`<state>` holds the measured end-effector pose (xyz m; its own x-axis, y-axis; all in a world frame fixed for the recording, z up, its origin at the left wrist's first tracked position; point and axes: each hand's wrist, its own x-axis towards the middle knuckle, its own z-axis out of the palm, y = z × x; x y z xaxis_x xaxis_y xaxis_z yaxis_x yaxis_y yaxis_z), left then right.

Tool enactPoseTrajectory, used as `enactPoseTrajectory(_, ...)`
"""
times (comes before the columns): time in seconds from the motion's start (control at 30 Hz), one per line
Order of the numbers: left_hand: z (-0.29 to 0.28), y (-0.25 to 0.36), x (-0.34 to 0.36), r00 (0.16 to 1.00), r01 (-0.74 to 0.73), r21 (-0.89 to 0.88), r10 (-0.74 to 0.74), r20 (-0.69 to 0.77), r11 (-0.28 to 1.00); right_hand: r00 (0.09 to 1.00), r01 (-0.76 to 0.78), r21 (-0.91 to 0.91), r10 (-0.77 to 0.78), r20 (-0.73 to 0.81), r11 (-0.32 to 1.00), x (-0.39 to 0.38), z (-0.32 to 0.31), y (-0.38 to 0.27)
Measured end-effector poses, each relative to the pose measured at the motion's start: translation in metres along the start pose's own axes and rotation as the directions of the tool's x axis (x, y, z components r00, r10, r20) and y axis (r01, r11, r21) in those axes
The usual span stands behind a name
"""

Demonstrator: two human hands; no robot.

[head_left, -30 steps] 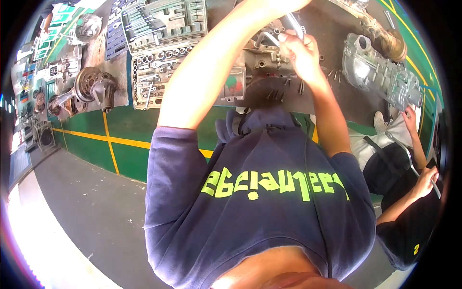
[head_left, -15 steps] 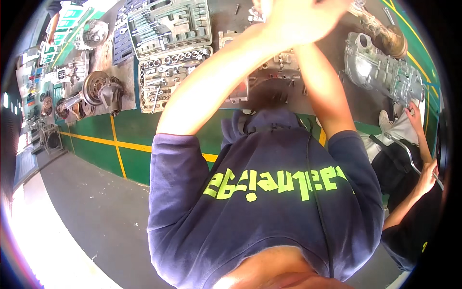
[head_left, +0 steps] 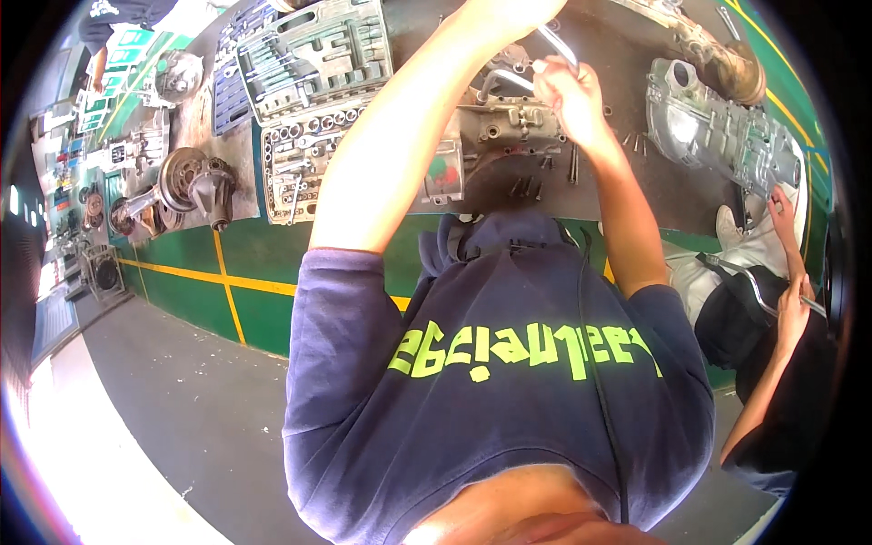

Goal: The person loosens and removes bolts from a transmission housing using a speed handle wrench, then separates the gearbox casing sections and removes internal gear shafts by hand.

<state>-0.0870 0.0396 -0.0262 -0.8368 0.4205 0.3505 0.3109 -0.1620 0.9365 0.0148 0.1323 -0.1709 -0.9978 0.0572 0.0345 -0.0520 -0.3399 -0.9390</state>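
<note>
A silver speed brace (head_left: 510, 80), a cranked metal bar, stands over the grey metal housing (head_left: 509, 125) on the workbench. My right hand (head_left: 572, 98) is closed in a fist around the crank of the brace. My left hand (head_left: 518, 13) sits at the upper edge, over the brace's other end, which comes out from beneath it. The edge cuts off part of its fingers. Several bolts (head_left: 573, 166) lie near the housing's right side.
To the left lie an open socket set case (head_left: 313, 56) and brake disc parts (head_left: 180, 180). At right rests a large gearbox casing (head_left: 695, 118). Beyond it, a co-worker's hands (head_left: 792, 313) hold another cranked silver bar (head_left: 756, 286).
My right hand has come down toward me from the top, and the brace now shows. My left hand has shifted up and left. The co-worker's hands moved slightly.
</note>
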Motion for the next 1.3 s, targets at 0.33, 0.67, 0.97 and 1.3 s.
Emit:
enactPoseTrajectory(0.33, 0.012, 0.002, -0.013, 0.984, 0.129, -0.22, -0.097, 0.15, 0.967, 0.938, 0.345, -0.067, -0.342, 0.051, 0.936, 0.02, 0.112, 0.023)
enactPoseTrajectory(0.67, -0.025, 0.006, -0.036, 0.989, 0.011, -0.08, 0.0, 0.145, 0.997, 0.98, 0.187, -0.414, -0.141, 0.14, 0.891, 0.123, 0.067, -0.002)
enactPoseTrajectory(0.97, -0.071, 0.02, -0.015, 0.979, 0.201, -0.183, -0.191, 0.072, 0.962, 0.999, -0.048, -0.219, 0.044, -0.025, 0.974, 0.044, 0.032, -0.01)
enactPoseTrajectory(1.3, -0.028, 0.019, 0.008, 0.976, 0.172, -0.115, -0.153, 0.156, 0.978, 0.841, -0.277, 0.056, 0.214, 0.496, 0.959, 0.025, 0.086, -0.027)
